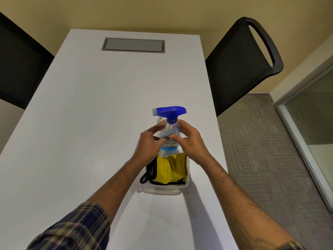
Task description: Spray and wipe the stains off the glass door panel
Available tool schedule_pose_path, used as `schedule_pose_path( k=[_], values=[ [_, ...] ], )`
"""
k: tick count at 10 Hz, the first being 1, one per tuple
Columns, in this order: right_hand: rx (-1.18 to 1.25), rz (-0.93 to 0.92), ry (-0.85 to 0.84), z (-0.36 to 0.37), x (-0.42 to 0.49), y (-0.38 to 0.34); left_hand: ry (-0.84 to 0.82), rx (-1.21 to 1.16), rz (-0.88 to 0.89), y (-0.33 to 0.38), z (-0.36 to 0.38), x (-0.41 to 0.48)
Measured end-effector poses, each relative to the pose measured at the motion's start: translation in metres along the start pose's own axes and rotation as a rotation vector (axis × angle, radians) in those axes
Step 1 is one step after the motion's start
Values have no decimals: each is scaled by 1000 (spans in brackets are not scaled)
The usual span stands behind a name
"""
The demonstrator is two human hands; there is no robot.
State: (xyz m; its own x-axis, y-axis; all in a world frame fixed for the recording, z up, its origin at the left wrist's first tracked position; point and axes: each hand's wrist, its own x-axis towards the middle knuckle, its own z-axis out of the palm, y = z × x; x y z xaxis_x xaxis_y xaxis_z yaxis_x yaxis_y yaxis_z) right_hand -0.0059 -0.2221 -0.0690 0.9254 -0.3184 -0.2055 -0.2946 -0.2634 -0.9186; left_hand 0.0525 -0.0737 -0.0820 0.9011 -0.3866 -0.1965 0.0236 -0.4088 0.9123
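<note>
A clear spray bottle [169,129] with a blue trigger head stands upright in a clear plastic tub [164,190] on the white table [108,98]. My left hand [148,145] and my right hand [190,139] wrap its body from either side, fingertips touching it. A yellow cloth [170,168] with black edging lies folded in the tub in front of the bottle. The glass door panel [313,112] with its grey metal frame is at the right edge of the view.
A black mesh chair [241,64] stands at the table's right side, and a dark chair back [19,65] at its left. A grey cable hatch [133,44] is set in the far tabletop. Grey carpet [261,159] runs between table and door.
</note>
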Motion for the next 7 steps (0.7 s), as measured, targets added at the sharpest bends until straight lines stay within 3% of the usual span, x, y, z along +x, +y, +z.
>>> schedule_pose_path(
  k=[3,5,6,7],
  values=[
    [-103,-31,51,-5,-12,4,82,89,-6,1,3,-13],
    [-155,-69,247,-22,-64,-13,294,131,42,21,-11,-61],
    [-242,-187,336,-28,-101,-28,447,199,136,35,-16,-102],
    [-344,-293,367,-31,-137,-45,495,353,327,54,-15,-145]
  ],
)
